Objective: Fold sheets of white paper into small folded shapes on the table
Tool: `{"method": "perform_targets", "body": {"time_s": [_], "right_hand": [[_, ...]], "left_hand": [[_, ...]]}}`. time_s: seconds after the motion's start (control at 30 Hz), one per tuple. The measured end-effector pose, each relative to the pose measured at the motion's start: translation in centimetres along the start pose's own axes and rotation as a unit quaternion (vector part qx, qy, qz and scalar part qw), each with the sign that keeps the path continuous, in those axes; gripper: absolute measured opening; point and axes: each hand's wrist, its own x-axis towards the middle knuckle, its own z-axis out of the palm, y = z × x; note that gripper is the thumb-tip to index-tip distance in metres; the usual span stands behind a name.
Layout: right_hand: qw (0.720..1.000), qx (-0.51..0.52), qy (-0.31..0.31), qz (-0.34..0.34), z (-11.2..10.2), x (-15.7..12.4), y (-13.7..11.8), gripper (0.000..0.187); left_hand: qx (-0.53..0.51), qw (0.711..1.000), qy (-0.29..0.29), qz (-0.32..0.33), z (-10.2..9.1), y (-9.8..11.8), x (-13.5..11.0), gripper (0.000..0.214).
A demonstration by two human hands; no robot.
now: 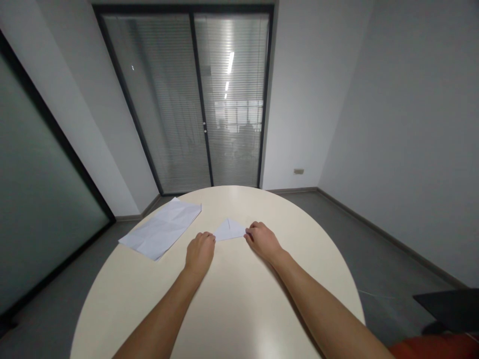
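Hands both sit knuckles-up on round cream table [232, 304]. Well left of left hand [201, 252] lies large creased white paper sheet [160, 228], untouched. Left hand's fingers are curled, tips at left corner of small white folded paper triangle [229, 230], which lies flat between the hands. Right hand [262, 239] is curled likewise, tips at right corner. Pinching or just pressing: cannot tell. Looks like crease work, so best hold both corners down evenly, keep edges matched and paper flat.

text: none legible | labels, numbers, signs: none legible
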Motion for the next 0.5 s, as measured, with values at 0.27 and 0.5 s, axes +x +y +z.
{"method": "perform_targets", "body": {"time_s": [0.27, 0.5], "right_hand": [[1.0, -0.011, -0.017, 0.005, -0.11, 0.24, 0.01, 0.031], [1.0, -0.013, -0.006, -0.014, 0.2, 0.16, -0.78, 0.031]], "left_hand": [[-0.025, 0.999, -0.015, -0.031, -0.47, 0.05, -0.03, 0.029], [-0.043, 0.999, -0.005, 0.005, 0.04, 0.18, 0.16, 0.03]]}}
